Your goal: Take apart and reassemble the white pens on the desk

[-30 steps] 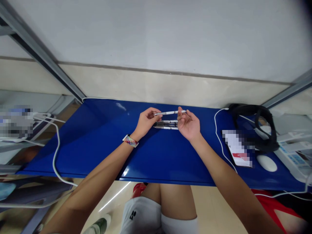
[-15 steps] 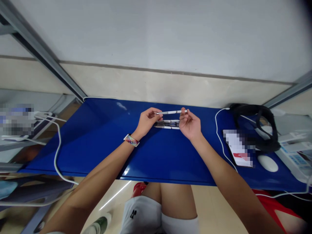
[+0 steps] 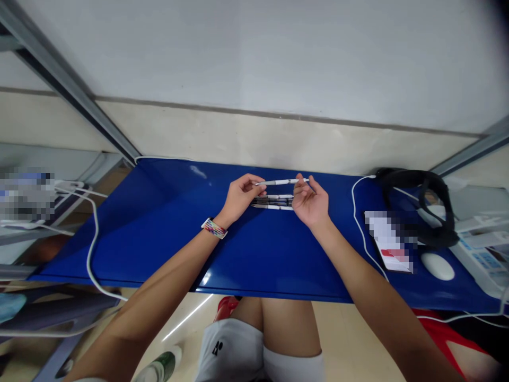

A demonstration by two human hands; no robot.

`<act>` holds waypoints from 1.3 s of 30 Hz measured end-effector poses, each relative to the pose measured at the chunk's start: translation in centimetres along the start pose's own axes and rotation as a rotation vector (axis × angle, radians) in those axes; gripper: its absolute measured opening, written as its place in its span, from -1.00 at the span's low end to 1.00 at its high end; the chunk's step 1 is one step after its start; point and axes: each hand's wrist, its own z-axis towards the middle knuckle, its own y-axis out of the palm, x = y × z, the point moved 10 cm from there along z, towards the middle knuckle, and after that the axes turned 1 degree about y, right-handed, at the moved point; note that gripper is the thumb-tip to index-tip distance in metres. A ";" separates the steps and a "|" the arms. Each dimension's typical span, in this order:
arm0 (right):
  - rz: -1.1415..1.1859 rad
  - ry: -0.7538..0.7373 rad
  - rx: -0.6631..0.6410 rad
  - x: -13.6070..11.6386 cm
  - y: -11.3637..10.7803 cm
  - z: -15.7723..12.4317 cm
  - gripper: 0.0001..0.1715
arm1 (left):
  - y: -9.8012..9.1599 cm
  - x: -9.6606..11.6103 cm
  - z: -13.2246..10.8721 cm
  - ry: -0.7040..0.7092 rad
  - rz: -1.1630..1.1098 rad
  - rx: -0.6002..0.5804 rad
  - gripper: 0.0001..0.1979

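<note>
A white pen (image 3: 280, 182) is held level above the blue table (image 3: 159, 233), one end pinched in each hand. My left hand (image 3: 239, 197) grips its left end between thumb and fingers; a coloured band sits on that wrist. My right hand (image 3: 311, 201) pinches the right end. Beneath the held pen, several more pens (image 3: 273, 202) lie side by side on the table between my two hands.
A white cable (image 3: 359, 223) runs along the table's right part beside a card (image 3: 387, 244), a white mouse (image 3: 437, 266) and black headphones (image 3: 425, 204). Another white cable (image 3: 92, 249) hangs off the left edge. The wall is close behind.
Both hands have shifted slightly right and closer together on the pen; my right hand's fingers have closed more tightly on its end.
</note>
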 end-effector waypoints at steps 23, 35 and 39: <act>-0.016 0.019 0.106 -0.3 -0.3 -0.4 -0.79 | 0.1 -0.1 -0.1 -0.016 0.010 0.002 -0.72; -0.471 -0.117 0.055 -2.3 1.3 -0.7 -0.52 | -1.2 0.0 0.4 0.041 0.043 0.036 -0.71; -0.748 -0.357 0.091 -4.2 0.4 -0.5 -0.72 | -1.5 0.7 0.3 0.086 0.176 0.051 -0.77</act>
